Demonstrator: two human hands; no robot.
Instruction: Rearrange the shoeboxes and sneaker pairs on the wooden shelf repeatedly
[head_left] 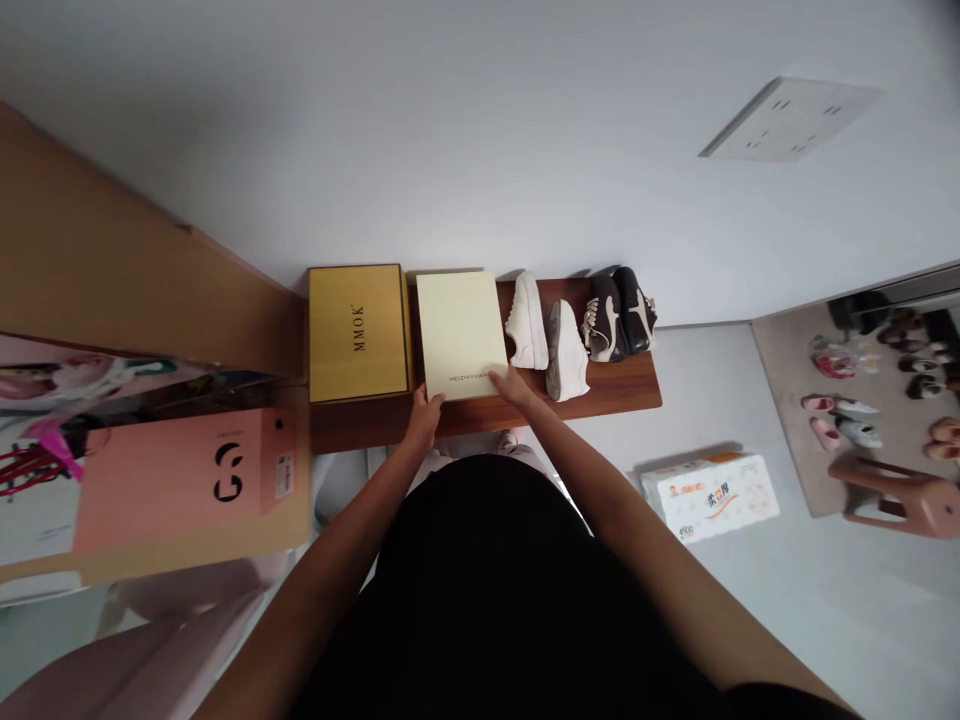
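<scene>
A pale cream shoebox [461, 330] marked MEIZHIYUAN lies on a brown wooden shelf [622, 385] against the wall. My left hand [425, 412] grips its near left corner, thumb toward the top. At the near right corner, my right hand [511, 386] holds the box with fingers bent over the edge. To the left sits a yellow MMOK box [356, 335] with dark edges. Right of the cream box stand white sneakers [528, 325], then a pair of dark shoes [606, 320] with pale laces. The undersides of both hands are hidden.
A pink box [176, 475] and loose items crowd a table at left, with a pinkish chair [187, 640] below. On the floor at right lies a white tissue pack [712, 495]. Farther right are a brown stool [900, 495] and several shoes. A socket plate [791, 120] is on the wall.
</scene>
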